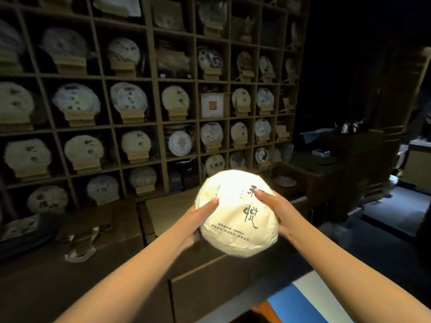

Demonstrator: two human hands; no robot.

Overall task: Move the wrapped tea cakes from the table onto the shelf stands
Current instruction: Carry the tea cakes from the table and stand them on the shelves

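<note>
The shelf (154, 80) fills the left and middle, its compartments holding wrapped cakes upright on small wooden stands (80, 118). Below it a dark cabinet top carries a white cloth bag (80, 247) at the left. In front of the shelf's lower right corner, the left hand (198, 216) and right hand (277, 212) grip a wrapped tea cake (239, 214) between them, thumbs laid across its printed face, fingers curled behind its rim. It is lifted, touching nothing else.
</note>
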